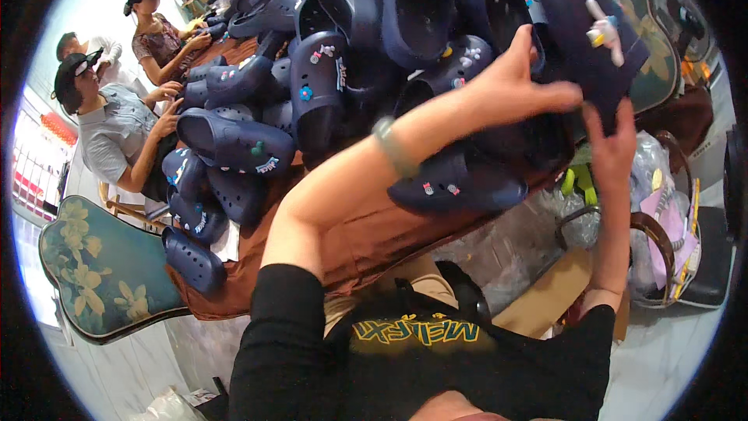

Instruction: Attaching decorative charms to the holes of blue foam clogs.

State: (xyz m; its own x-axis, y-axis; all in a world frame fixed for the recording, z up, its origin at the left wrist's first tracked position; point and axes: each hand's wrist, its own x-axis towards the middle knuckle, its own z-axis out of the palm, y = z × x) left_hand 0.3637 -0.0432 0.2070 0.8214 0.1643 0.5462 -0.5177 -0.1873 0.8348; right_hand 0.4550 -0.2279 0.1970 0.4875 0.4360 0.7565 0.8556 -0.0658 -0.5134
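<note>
A navy clog (pixel 580 31) with a blue flower charm and a white figure charm is raised at the upper right, slightly blurred. My right hand (pixel 613 144) grips its lower end between thumb and fingers. Beside it, my left hand (pixel 526 82) is open, thumb and fingers spread apart. Its thumb reaches the clog's near edge; whether it touches cannot be told. A bangle (pixel 393 148) circles my left wrist. Below my left forearm, another navy clog (pixel 460 183) with small charms lies at the table's near edge.
Many navy clogs (pixel 319 86) are heaped on the brown-covered table (pixel 327 242). Co-workers, one in a grey shirt (pixel 117 136), handle clogs at the left. A floral chair back (pixel 101 273) stands lower left. A basket (pixel 658 253) with plastic bags and cardboard (pixel 545 292) sit at the right.
</note>
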